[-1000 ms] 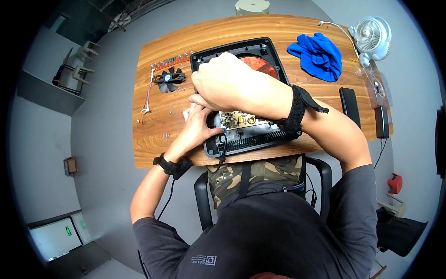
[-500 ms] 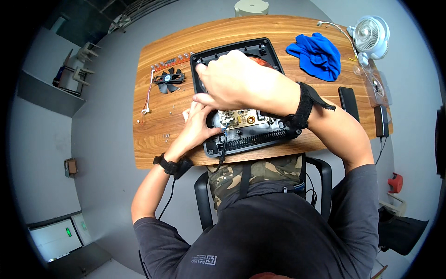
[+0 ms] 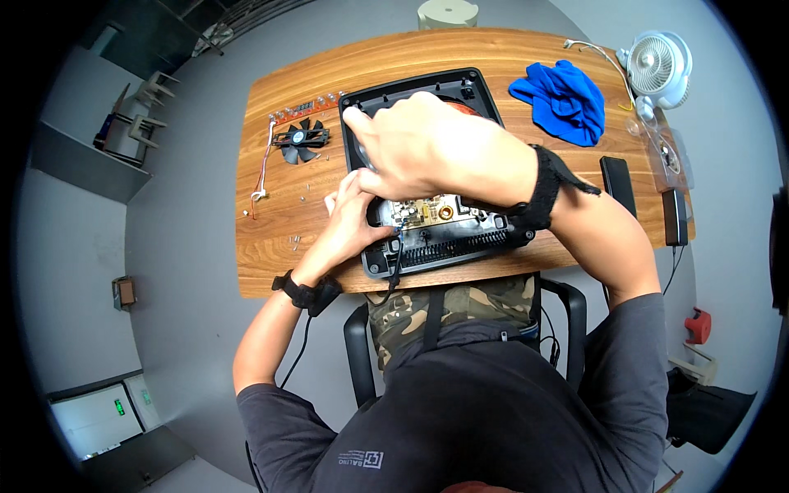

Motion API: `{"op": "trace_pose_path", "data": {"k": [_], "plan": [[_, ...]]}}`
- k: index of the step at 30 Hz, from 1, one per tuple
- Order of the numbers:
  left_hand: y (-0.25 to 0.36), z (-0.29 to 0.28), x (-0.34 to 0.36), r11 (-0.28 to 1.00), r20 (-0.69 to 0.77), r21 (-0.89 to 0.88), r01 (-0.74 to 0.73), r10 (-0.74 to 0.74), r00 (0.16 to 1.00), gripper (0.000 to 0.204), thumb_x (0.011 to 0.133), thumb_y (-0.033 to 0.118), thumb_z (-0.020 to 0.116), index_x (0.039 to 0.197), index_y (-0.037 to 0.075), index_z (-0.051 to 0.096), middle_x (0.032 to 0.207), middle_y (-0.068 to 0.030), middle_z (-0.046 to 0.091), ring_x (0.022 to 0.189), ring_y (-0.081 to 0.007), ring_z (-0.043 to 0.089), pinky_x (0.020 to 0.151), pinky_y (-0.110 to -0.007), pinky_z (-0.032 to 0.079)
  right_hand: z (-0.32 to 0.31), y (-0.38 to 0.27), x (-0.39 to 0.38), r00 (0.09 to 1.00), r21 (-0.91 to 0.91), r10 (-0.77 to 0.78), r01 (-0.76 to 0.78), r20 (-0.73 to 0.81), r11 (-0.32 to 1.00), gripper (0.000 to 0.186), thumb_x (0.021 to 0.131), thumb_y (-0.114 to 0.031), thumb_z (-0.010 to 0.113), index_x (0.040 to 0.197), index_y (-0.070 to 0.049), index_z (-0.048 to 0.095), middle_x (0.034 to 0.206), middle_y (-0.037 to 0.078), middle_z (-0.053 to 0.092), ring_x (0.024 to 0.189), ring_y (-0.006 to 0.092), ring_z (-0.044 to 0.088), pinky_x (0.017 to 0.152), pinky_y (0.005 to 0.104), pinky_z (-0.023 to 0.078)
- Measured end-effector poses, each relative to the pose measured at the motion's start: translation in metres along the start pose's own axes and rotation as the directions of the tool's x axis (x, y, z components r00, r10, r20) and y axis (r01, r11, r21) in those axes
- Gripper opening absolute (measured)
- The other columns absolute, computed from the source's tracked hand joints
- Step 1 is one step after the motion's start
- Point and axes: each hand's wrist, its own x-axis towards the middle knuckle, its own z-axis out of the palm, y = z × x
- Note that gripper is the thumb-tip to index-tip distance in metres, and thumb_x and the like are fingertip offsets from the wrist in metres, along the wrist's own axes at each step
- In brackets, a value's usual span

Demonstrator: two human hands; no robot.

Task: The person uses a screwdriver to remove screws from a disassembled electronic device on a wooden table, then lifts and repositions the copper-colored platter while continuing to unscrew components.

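An opened induction cooker housing (image 3: 374, 269), black and nearly rectangular, lies on the table in front of me. Inside are a tan circuit board (image 3: 423, 213) and, mostly behind my right arm, a reddish copper coil (image 3: 463, 107). My left hand (image 3: 352, 220) straddles the housing's left wall, its thumb inside by a small blue part and a black power cord (image 3: 398, 261). Over the housing, my right hand (image 3: 411, 144) is curled into a fist, close to the left fingertips. Whatever it holds is hidden beneath it.
Left of the housing lie a black fan (image 3: 299, 141), an orange strip board (image 3: 306, 108) with wires and several small screws (image 3: 295, 242). To the right are a blue cloth (image 3: 565, 103), a black flat box (image 3: 618, 186) and a small white fan (image 3: 657, 69).
My right hand has turned slightly, its thumb shifting a little to the right and downward. The left hand keeps its place on the housing wall.
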Motion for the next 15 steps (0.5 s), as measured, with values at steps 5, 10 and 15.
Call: {"op": "trace_pose_path", "data": {"k": [5, 10, 15], "plan": [[0.0, -0.001, 0.007, 0.998, 0.029, 0.032, -0.045, 0.044, 0.999, 0.069, 0.062, 0.023, 0.092, 0.124, 0.007, 0.067, 0.136, -0.0131, 0.054, 0.141, -0.0298, 0.039, 0.108, -0.046, 0.029, 0.021, 0.023, -0.002, 0.982, 0.072, -0.107, 0.119, -0.157, 0.99, 0.051, 0.1, -0.038, 0.06, 0.116, 0.01, 0.056, 0.075, 0.021, 0.07, 0.07, 0.0389, 0.071, 0.063, 0.046, 0.056], [0.001, -0.003, 0.003, 0.999, 0.015, 0.033, -0.034, 0.034, 0.999, 0.067, 0.062, 0.024, 0.092, 0.122, 0.006, 0.067, 0.135, -0.0125, 0.054, 0.141, -0.0299, 0.039, 0.107, -0.045, 0.029, 0.009, 0.01, 0.009, 1.0, -0.109, 0.004, -0.007, -0.03, 0.994, 0.047, 0.101, -0.043, 0.058, 0.093, 0.003, 0.065, 0.071, 0.018, 0.07, 0.065, 0.0342, 0.071, 0.063, 0.0418, 0.057], [0.002, -0.002, 0.003, 0.999, -0.01, 0.028, -0.04, 0.04, 0.999, 0.067, 0.062, 0.024, 0.092, 0.122, 0.006, 0.067, 0.135, -0.0125, 0.054, 0.142, -0.0311, 0.039, 0.107, -0.046, 0.029, 0.004, 0.009, -0.009, 0.995, -0.008, -0.009, 0.008, -0.094, 1.0, 0.036, 0.101, -0.033, 0.057, 0.115, 0.0, 0.055, 0.071, 0.018, 0.07, 0.068, 0.0427, 0.07, 0.066, 0.0479, 0.057]]}}
